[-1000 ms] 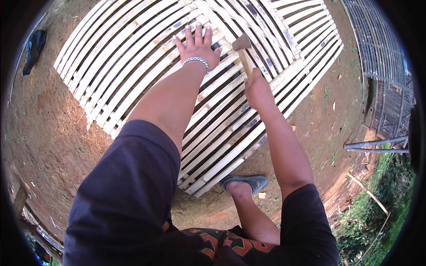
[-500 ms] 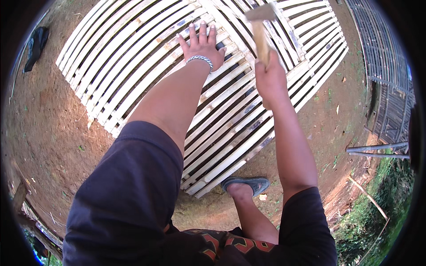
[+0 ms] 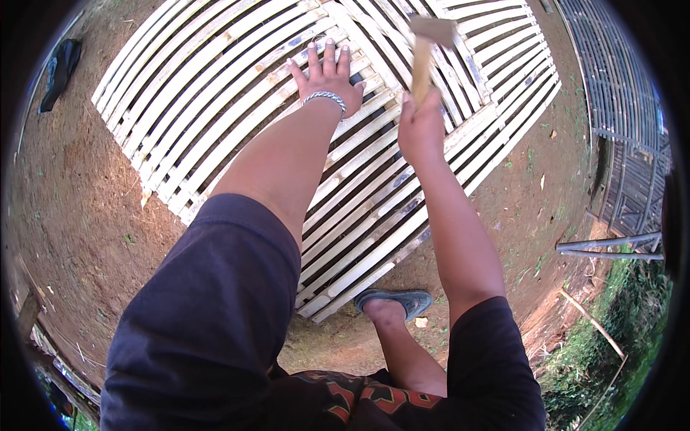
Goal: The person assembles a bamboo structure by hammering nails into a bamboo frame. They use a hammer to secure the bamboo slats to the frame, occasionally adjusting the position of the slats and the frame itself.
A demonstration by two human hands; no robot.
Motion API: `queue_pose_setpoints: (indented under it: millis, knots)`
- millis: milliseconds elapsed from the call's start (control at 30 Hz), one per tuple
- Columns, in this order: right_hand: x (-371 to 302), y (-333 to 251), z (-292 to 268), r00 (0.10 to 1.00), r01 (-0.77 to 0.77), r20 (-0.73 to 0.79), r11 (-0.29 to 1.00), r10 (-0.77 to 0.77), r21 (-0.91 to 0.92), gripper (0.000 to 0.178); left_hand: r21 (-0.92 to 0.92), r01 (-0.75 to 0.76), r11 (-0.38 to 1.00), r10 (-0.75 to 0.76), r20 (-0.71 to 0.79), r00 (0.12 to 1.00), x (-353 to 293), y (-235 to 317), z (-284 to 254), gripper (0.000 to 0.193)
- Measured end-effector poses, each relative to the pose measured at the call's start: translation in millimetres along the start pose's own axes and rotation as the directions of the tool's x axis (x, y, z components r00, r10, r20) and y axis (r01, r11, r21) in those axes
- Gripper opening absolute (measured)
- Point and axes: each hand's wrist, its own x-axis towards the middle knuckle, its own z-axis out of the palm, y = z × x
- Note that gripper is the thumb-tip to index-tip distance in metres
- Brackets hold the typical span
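Observation:
A wide panel of pale bamboo slats lies on the ground below me, its strips side by side with dark gaps between. My left hand rests flat on it near the centre, fingers spread, with a braided bracelet on the wrist. To its right, my right hand is wrapped round the wooden handle of a hammer. The hammer's head is up at the far end of the handle, slightly blurred, over the crosswise slats. Whether the head touches the slats, I cannot tell.
Brown bare soil surrounds the panel. A dark cloth-like item lies at the far left. At the right stand a bamboo fence, poles and green plants. My sandalled foot is by the panel's near corner.
My right hand and forearm have shifted slightly left, and the hammer head has moved a little right and nearer. My left hand has stayed in place on the slats.

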Motion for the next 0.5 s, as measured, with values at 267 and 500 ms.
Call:
queue_pose_setpoints:
  millis: [267, 500]
  knots:
    - [12.4, -24.7, -30.8, 0.997, 0.079, 0.015, 0.993, -0.078, -0.092, 0.035, 0.015, 0.017, 1.000, -0.018, 0.052, 0.999, 1.0, -0.8, -5.1, 0.079]
    - [3.1, -9.0, -8.5, 0.913, 0.339, -0.265, 0.938, -0.309, 0.074, 0.040, 0.002, 0.005, 1.000, -0.005, 0.050, 0.999, 0.7, -0.1, -7.0, 0.079]
